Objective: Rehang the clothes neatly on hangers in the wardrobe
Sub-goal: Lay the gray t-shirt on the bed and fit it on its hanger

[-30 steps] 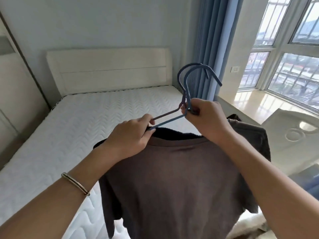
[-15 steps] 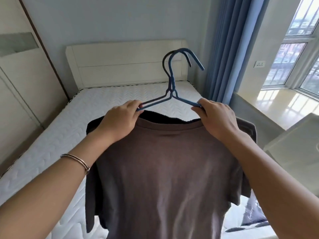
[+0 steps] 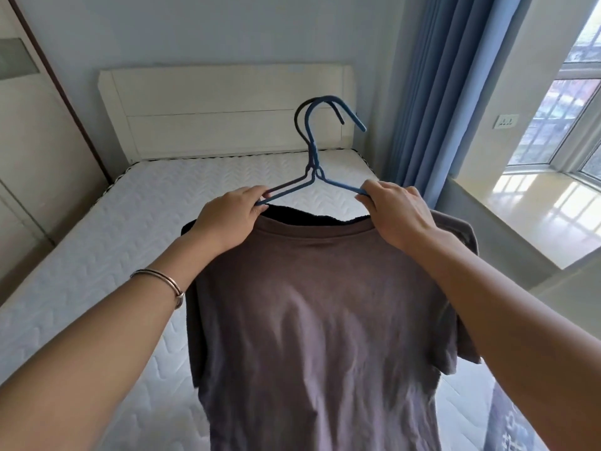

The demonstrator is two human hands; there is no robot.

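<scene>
Bedroom with a bare white bed [image 3: 97,255], blue curtain [image 3: 439,92] at right. Holds a brown T-shirt [image 3: 318,304] up above the bed, toward its right edge, on two nested hangers [image 3: 313,151]. Left hand [image 3: 227,216] and right hand [image 3: 398,213] each curled round a hanger shoulder. Looks light, limp, apt to slide; better carried by the stiff hooks.
</scene>
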